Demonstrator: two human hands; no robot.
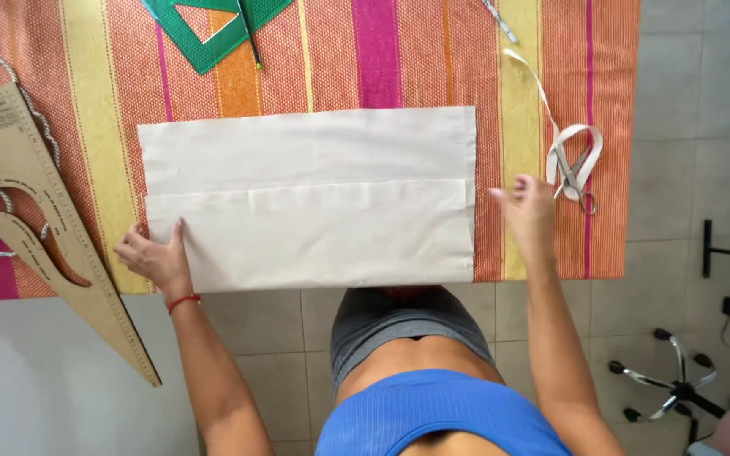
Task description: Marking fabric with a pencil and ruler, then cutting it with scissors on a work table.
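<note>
Fabric point(314, 203) lies flat — long axis left-right.

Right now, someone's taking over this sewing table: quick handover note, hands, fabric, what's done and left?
Left hand: flat on the lower left corner of the cream fabric, holding nothing.
Right hand: empty, fingers spread, just past the fabric's right edge, close to the scissors lying with a white tape.
Fabric lies on the striped cloth, near edge folded up over the rest.
Wooden curve ruler sits left, green triangle at the far edge.
Done: fold laid. Left: no cut or marks visible yet.
</note>
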